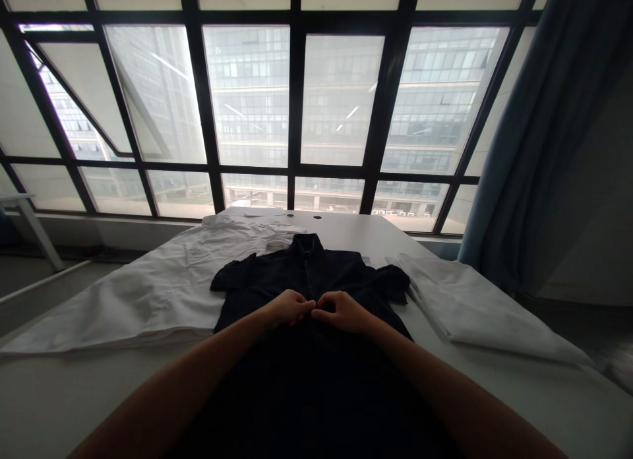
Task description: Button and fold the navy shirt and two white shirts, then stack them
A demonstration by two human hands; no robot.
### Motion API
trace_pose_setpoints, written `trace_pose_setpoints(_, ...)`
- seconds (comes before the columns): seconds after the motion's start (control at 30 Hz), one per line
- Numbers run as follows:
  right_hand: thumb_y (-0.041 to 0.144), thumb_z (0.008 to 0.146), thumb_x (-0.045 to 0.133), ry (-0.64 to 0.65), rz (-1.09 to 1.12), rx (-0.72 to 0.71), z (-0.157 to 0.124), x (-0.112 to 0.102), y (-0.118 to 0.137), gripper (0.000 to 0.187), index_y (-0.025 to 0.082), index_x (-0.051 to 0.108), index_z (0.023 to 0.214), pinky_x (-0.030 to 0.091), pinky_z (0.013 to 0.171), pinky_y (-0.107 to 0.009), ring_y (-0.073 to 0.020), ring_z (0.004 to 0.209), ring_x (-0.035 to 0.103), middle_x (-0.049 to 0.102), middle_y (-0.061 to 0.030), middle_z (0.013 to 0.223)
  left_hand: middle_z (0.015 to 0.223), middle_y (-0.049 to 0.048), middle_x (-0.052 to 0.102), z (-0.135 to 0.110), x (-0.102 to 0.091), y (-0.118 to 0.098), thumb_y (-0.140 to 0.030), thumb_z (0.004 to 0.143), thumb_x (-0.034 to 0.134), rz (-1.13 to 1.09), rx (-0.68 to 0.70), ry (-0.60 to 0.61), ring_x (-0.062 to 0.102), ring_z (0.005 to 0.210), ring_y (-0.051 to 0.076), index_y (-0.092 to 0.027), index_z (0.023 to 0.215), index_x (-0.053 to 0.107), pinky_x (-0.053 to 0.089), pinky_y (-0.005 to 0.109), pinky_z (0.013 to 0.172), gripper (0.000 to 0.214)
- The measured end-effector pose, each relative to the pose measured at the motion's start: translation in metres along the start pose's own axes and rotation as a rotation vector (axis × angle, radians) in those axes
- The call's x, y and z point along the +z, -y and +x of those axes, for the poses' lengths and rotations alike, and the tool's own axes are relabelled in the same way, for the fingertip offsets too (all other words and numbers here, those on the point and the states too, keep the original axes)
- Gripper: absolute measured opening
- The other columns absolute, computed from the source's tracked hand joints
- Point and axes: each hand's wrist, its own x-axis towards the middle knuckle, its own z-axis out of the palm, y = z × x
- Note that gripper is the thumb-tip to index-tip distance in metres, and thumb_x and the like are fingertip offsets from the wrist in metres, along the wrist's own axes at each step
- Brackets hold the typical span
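A dark navy short-sleeved shirt [341, 264] lies front up on the white table [356, 229], its collar pointing toward the window and its sleeves spread to either side. Over the middle of its front placket my left hand [289, 307] is closed in a pinch on the fabric. Close beside it, my right hand [342, 312] also pinches the placket, thumb and forefinger forming a loop. The fingertips of both hands nearly meet. Any button between them is too small and dark to make out. The shirt's lower part merges with the dark area below my hands.
Crumpled white cloth [163, 281] spreads over the table's left side, partly beside the navy shirt. On the right lies a folded white cloth [489, 307]. Behind the table stands a framed window [247, 96], with a blue curtain [524, 155] at right. Another table's leg [39, 235] shows at left.
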Motion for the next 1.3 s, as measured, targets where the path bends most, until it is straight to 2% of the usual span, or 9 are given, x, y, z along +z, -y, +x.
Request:
trace_pose_setpoints(0.07,0.046,0.078,0.067,0.005,0.019,0.026,0.0,0.002,0.003,0.034,0.014,0.073,0.087,0.043,0.059,-0.023,-0.0164,0.069,0.063,0.071,-0.0043,0.078,0.052,-0.0054,0.05,-0.001,0.002,-0.002,-0.062,0.075,0.065,-0.007,0.01,-0.016,0.038,0.037,0.006,-0.015,0.066,0.056,0.022,0.021,0.039,0.048)
trace_pose_setpoints(0.13,0.046,0.075,0.069,-0.028,0.003,0.044,0.0,0.005,0.005,0.034,0.013,0.073,0.084,0.042,0.058,-0.023,-0.0161,0.067,0.063,0.071,-0.0042,0.075,0.052,-0.0053,0.051,-0.002,0.003,-0.002,-0.058,0.076,0.066,-0.02,0.021,-0.017,0.038,0.037,0.005,-0.015,0.067,0.057,0.021,0.021,0.038,0.045)
trace_pose_setpoints(0.3,0.03,0.076,0.063,-0.092,-0.054,0.05,0.002,0.01,0.007,0.02,0.013,0.073,0.075,0.039,0.055,-0.022,-0.0139,0.062,0.06,0.069,-0.0035,0.068,0.052,-0.0058,0.052,0.0,0.002,-0.001,-0.051,0.079,0.067,-0.051,0.028,0.001,0.038,0.036,0.005,-0.015,0.073,0.059,0.021,0.02,0.036,0.037)
trace_pose_setpoints(0.5,0.023,0.076,0.057,-0.06,-0.033,0.098,0.003,0.004,0.005,0.021,0.013,0.076,0.078,0.037,0.053,-0.02,-0.0111,0.056,0.054,0.067,-0.0016,0.064,0.051,-0.0068,0.052,0.002,-0.001,0.002,-0.047,0.078,0.069,-0.061,0.015,0.026,0.04,0.036,0.005,-0.016,0.076,0.059,0.02,0.019,0.037,0.032)
trace_pose_setpoints(0.7,0.019,0.073,0.056,-0.05,-0.085,0.204,0.003,-0.001,0.006,0.021,0.012,0.075,0.069,0.032,0.047,-0.02,-0.0104,0.051,0.05,0.061,-0.0009,0.055,0.049,-0.0074,0.051,0.001,-0.001,-0.001,-0.039,0.08,0.068,-0.059,-0.01,0.033,0.038,0.034,0.005,-0.016,0.076,0.06,0.021,0.019,0.036,0.025)
trace_pose_setpoints(0.87,0.021,0.075,0.056,-0.056,-0.208,0.232,0.002,-0.002,0.012,0.021,0.012,0.074,0.07,0.035,0.052,-0.022,-0.0131,0.057,0.056,0.066,-0.0041,0.061,0.05,-0.0064,0.051,-0.001,0.001,-0.002,-0.031,0.082,0.065,-0.041,-0.015,0.02,0.038,0.034,0.005,-0.014,0.074,0.062,0.022,0.019,0.036,0.018)
trace_pose_setpoints(1.03,0.029,0.077,0.062,-0.058,-0.212,0.211,0.002,0.001,0.015,0.021,0.014,0.074,0.086,0.04,0.059,-0.022,-0.0166,0.071,0.063,0.073,-0.0067,0.08,0.052,-0.0054,0.053,-0.004,0.004,-0.005,-0.027,0.084,0.06,0.037,0.039,0.001,0.041,0.034,0.005,-0.013,0.079,0.065,0.023,0.018,0.035,0.015)
trace_pose_setpoints(1.2,0.027,0.074,0.063,-0.098,-0.254,0.223,0.003,0.006,0.012,0.017,0.015,0.072,0.083,0.04,0.061,-0.024,-0.017,0.071,0.063,0.071,-0.0062,0.078,0.058,-0.0032,0.058,-0.007,0.006,-0.008,-0.02,0.083,0.055,0.154,0.063,-0.021,0.048,0.036,0.008,-0.014,0.091,0.069,0.031,0.018,0.037,0.017)
trace_pose_setpoints(1.3,0.024,0.073,0.063,-0.134,-0.264,0.255,0.003,0.009,0.011,0.014,0.015,0.07,0.082,0.039,0.061,-0.024,-0.0161,0.07,0.061,0.069,-0.0055,0.076,0.066,0.0011,0.065,-0.008,0.008,-0.009,-0.02,0.082,0.055,0.27,0.13,-0.099,0.056,0.046,0.011,-0.014,0.09,0.072,0.038,0.02,0.044,0.02)
